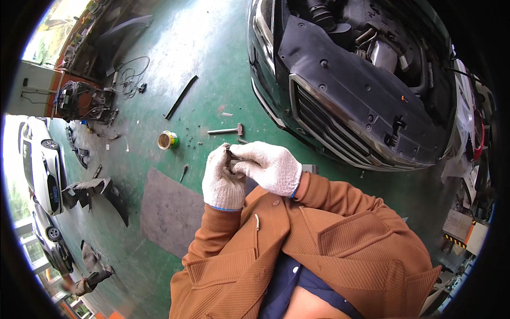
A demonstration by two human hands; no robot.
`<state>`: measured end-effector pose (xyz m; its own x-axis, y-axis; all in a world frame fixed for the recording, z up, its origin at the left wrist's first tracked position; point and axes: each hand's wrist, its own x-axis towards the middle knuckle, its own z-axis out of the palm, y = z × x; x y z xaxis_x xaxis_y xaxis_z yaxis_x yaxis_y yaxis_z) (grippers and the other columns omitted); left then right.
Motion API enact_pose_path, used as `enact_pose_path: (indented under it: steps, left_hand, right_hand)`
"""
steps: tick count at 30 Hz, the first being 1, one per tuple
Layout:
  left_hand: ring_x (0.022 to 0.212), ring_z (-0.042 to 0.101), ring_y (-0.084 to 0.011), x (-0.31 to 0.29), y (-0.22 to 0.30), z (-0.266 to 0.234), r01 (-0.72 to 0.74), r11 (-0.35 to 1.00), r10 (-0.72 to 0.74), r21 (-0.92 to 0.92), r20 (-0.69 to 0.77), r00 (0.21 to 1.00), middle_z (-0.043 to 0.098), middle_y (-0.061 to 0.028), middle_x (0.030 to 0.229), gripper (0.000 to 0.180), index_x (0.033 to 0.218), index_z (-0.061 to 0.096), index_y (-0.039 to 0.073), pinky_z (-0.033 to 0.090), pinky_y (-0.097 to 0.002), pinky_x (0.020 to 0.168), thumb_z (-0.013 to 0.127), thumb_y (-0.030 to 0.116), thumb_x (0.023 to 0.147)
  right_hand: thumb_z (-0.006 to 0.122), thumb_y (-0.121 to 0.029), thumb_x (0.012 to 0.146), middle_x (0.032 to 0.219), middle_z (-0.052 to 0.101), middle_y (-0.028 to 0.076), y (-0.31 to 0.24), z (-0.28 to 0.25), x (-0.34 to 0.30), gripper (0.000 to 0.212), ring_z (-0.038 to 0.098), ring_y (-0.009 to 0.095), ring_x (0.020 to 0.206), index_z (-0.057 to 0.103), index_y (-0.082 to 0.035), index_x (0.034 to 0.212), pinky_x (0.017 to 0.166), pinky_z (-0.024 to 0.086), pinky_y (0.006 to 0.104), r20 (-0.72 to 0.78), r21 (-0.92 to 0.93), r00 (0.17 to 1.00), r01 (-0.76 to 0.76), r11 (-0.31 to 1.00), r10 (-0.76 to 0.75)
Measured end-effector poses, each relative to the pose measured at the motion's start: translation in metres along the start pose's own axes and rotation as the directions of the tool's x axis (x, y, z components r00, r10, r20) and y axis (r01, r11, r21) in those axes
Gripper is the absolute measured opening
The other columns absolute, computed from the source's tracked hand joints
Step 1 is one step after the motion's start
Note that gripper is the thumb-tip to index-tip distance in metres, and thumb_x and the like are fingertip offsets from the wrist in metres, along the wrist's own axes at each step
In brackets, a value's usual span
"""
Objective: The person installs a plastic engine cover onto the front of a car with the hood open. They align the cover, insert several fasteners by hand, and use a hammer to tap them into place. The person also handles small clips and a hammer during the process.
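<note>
Both hands wear white knitted work gloves with blue cuffs and meet in front of my chest. My left hand is closed, its fingers pointing up. My right hand reaches across to it, thumb and fingers pinched together. Between the fingertips sits a small dark piece, mostly covered by the gloves; its kind cannot be made out. On the green floor just beyond the hands lies a hammer. Left of it stands an open tin can, with several small dark bits scattered between them.
A car with its engine bay exposed stands at the right. A grey mat and a screwdriver-like tool lie at the left. Farther off are a black strip, bumper pieces, a cable and a person at lower left.
</note>
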<state>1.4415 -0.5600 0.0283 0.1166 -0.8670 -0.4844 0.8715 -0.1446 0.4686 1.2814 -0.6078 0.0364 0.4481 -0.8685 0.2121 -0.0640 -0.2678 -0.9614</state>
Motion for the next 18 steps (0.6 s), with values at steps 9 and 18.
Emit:
enact_pose_path:
  steps: [9,18]
  left_hand:
    - [0.097,0.063,-0.017,-0.004,0.013,-0.002,0.193,0.973,-0.185,-0.124,0.072,0.98,0.068,-0.0063,0.115,0.023,0.125,0.063,0.006,0.048,-0.0292,0.077,0.058,0.019,0.106]
    - [0.097,0.063,-0.0169,-0.007,0.012,-0.001,0.114,0.99,-0.113,-0.081,0.016,0.993,0.068,-0.0052,0.113,0.025,0.126,0.062,0.007,0.049,-0.0289,0.076,0.061,0.021,0.106]
  right_hand:
    - [0.074,-0.013,0.096,0.116,0.074,0.016,-0.007,-0.005,0.003,0.034,0.074,0.031,0.103,0.07,-0.006,0.129,0.091,0.06,0.0379,0.07,0.042,0.998,-0.011,0.999,0.008]
    - [0.073,-0.018,0.097,0.118,0.073,0.017,-0.015,-0.011,0.007,0.038,0.074,0.033,0.105,0.064,-0.007,0.132,0.091,0.06,0.0378,0.136,-0.044,0.991,-0.005,0.999,0.011]
